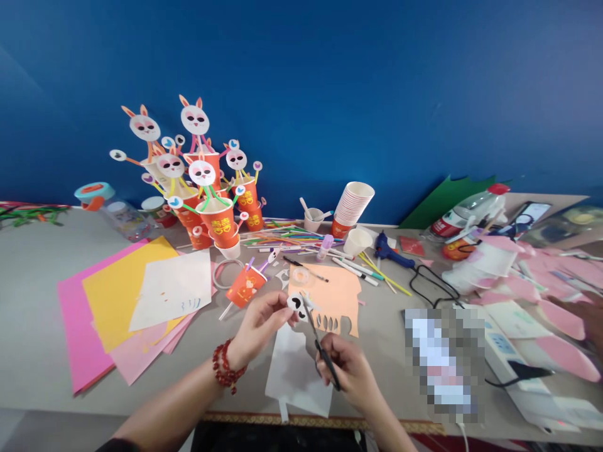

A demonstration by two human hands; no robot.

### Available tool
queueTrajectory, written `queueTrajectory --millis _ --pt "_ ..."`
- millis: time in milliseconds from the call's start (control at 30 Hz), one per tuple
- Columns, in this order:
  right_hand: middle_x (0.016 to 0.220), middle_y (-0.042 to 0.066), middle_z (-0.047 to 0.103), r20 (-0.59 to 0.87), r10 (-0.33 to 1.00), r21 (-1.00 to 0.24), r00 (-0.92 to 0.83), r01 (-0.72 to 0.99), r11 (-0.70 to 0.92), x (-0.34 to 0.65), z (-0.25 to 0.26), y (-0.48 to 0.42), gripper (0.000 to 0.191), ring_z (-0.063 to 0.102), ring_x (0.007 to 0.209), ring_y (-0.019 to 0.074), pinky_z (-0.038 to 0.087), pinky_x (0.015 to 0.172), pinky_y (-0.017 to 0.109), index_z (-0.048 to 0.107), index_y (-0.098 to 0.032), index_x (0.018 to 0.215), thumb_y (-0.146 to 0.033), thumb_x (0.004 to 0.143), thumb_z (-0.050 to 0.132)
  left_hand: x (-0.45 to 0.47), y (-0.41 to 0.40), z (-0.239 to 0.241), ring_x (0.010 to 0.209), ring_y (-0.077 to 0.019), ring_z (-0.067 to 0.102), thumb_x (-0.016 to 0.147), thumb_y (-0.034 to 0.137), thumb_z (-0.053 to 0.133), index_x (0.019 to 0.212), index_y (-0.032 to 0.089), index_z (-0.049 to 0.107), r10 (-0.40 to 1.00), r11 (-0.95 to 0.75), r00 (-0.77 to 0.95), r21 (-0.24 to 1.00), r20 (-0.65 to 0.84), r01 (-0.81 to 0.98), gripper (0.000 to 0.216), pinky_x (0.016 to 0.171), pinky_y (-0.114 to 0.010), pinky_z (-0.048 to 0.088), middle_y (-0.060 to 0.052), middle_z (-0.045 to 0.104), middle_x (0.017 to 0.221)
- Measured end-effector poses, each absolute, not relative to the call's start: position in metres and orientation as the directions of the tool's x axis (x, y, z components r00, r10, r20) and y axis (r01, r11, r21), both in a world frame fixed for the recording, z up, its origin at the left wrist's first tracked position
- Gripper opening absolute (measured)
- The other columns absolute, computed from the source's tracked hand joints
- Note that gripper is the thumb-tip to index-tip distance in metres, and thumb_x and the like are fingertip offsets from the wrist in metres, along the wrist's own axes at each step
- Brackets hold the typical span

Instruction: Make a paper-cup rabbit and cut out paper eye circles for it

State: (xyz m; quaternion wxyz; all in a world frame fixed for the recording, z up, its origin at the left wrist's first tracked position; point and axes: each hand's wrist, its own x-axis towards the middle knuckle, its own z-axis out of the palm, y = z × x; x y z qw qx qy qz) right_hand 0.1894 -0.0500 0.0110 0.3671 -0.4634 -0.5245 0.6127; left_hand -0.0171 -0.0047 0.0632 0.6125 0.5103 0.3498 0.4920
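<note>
My left hand [264, 323] pinches a small white paper cutout [296, 306] with black shapes drawn on it. In my right hand [343, 364] is a pair of black-handled scissors [325, 355], its blades reaching up to the right edge of the cutout. Below both hands lies a white paper sheet [294, 364]. A peach paper sheet [346, 292] with leaf-shaped holes cut in it lies just beyond. Left of the cutout, a red paper cup [245, 285] rests tilted on its side with straws attached.
Several rabbit figures on red cups [219, 223] stand at the back left. Coloured sheets [89, 314] lie at left. Behind are stacked paper cups [351, 207], pens and a blue glue gun [393, 252]. At right are a blurred-out device [443, 364], a power strip [513, 370] and pink cutouts.
</note>
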Motion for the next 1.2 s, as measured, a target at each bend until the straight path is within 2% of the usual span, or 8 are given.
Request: queueTrajectory --millis 167,433,567,1200 --pt "0.057 -0.005 0.052 -0.187 0.934 -0.982 -0.305 0.063 -0.176 0.188 0.008 -0.052 0.034 0.049 0.043 0.0086 0.044 0.043 0.020 0.045 -0.021 0.068 -0.039 0.073 0.072 -0.015 -0.004 0.062 0.068 -0.0152 0.061 0.088 0.038 0.061 0.077 0.015 0.061 0.971 0.006 0.234 0.974 0.049 -0.227 0.025 0.067 -0.027 0.049 -0.004 0.066 0.072" --pt "0.056 -0.005 0.050 -0.257 0.893 -0.961 -0.370 -0.003 -0.278 0.186 0.025 -0.050 0.048 0.049 0.042 0.0081 0.043 0.044 0.020 0.046 -0.020 0.068 -0.060 0.069 0.073 -0.016 -0.006 0.066 0.066 -0.0155 0.061 0.087 0.037 0.057 0.072 0.015 0.059 0.964 -0.035 0.261 0.998 0.050 -0.060 0.027 0.065 -0.026 0.049 -0.004 0.066 0.069" --pt "0.053 -0.005 0.050 -0.248 0.884 -0.960 -0.396 -0.020 -0.278 0.187 0.028 -0.049 0.050 0.048 0.043 0.0085 0.042 0.045 0.021 0.048 -0.019 0.069 -0.064 0.069 0.071 -0.015 -0.006 0.070 0.065 -0.0161 0.062 0.086 0.034 0.055 0.069 0.014 0.058 0.958 -0.048 0.281 0.999 0.047 -0.004 0.027 0.064 -0.026 0.048 -0.004 0.064 0.066" --pt "0.050 -0.005 0.048 -0.234 0.883 -0.967 -0.408 0.004 -0.255 0.188 0.029 -0.047 0.054 0.044 0.040 0.0077 0.042 0.043 0.021 0.045 -0.020 0.066 -0.069 0.068 0.069 -0.021 -0.003 0.072 0.062 -0.0149 0.059 0.086 0.035 0.057 0.068 0.015 0.055 0.944 -0.004 0.331 1.000 0.009 -0.017 0.027 0.063 -0.026 0.046 -0.004 0.064 0.065"
